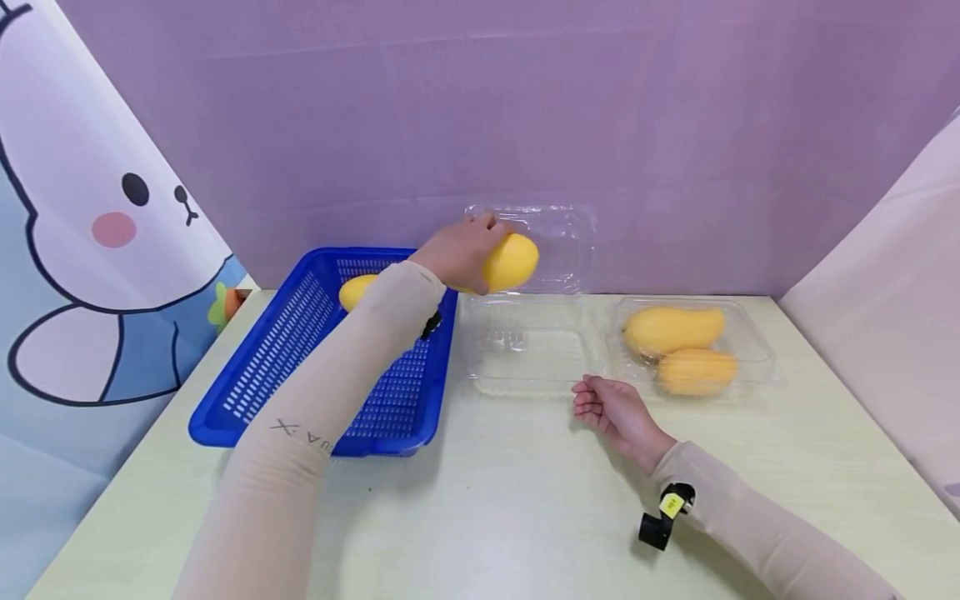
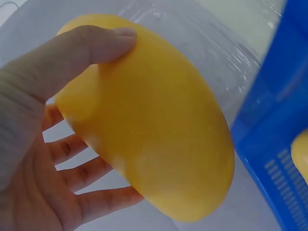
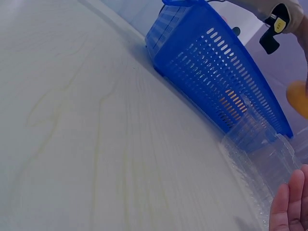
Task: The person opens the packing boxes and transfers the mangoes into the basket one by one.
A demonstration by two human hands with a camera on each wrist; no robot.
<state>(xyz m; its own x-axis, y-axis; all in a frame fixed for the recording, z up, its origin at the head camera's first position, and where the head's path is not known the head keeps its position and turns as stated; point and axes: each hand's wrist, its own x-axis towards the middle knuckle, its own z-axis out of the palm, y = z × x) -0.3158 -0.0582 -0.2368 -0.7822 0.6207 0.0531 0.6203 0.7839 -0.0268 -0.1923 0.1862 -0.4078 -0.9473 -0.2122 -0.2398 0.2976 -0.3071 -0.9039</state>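
Note:
A yellow mango (image 1: 512, 263) is in my left hand (image 1: 462, 254), raised at the back above the open clear plastic clamshell box (image 1: 532, 358). In the left wrist view, the thumb lies across the mango (image 2: 159, 115) and the other fingers go behind it. The box's lid (image 1: 558, 250) stands up against the backdrop, partly covered by the left hand. My right hand (image 1: 618, 417) is low at the box's front right corner, its fingers loosely bent with nothing seen in them. In the right wrist view, its fingers (image 3: 294, 199) show beside the clear box wall.
A blue slotted basket (image 1: 431, 417) stands on the left, with another mango (image 1: 356, 292) inside, partly behind my left arm. To the right, a second clear box (image 1: 753, 333) holds two mangoes. A purple cloth backdrop (image 1: 637, 150) hangs behind the table (image 1: 495, 500).

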